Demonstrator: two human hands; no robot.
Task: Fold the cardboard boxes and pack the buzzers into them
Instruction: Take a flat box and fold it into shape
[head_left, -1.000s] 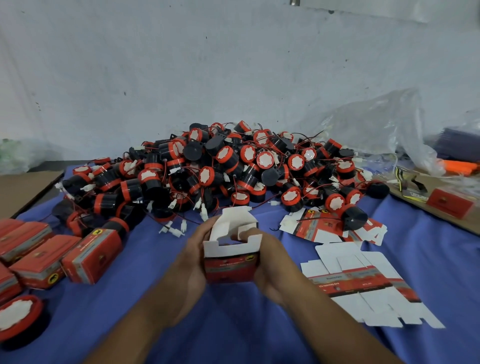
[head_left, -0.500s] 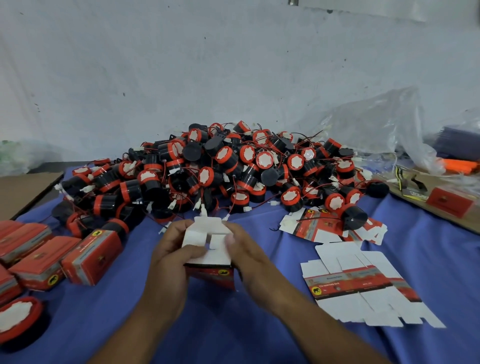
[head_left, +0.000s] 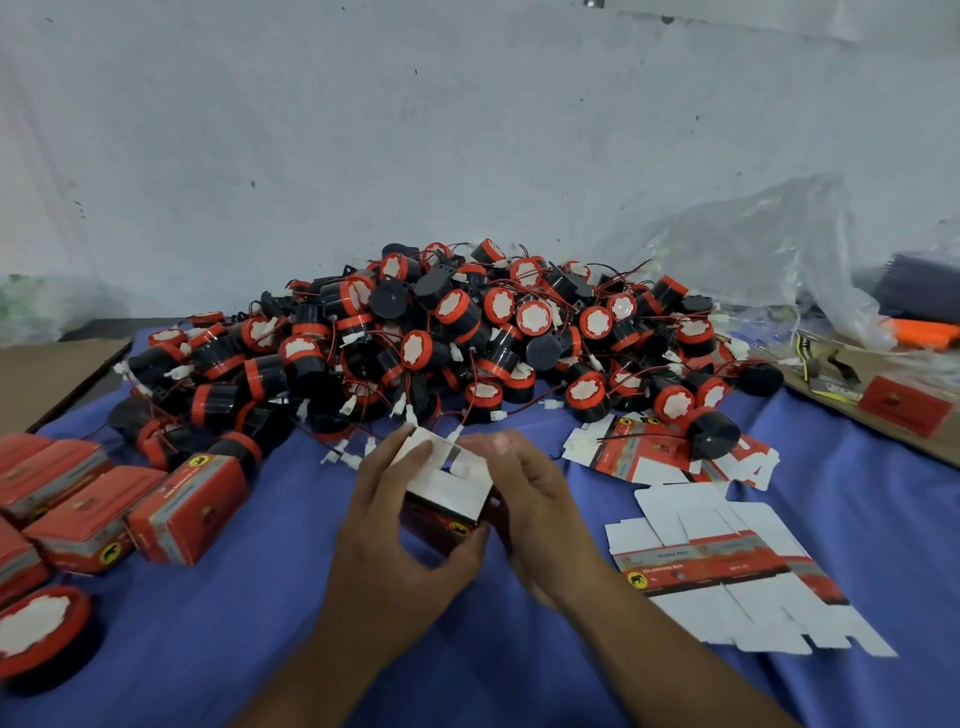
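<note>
**Head view.** Box (head_left: 447, 491) is held just nearside of buzzer pile (head_left: 467, 338). L hand (head_left: 405, 530) grips it, thumb under the front and fingers pressing the white flaps. R hand (head_left: 540, 509) grips the right side.

- Risk 1: flaps not yet interlocked, so uneven pressure probably lets them spring open.
- Risk 2: connector leads (head_left: 410, 415) at the pile's near edge lie beside the flaps and may get trapped.
- Risk 3: over-squeeze may crease the walls.

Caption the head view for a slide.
Left hand and right hand fold flaps of a red cardboard box before a buzzer heap on blue cloth.
</note>
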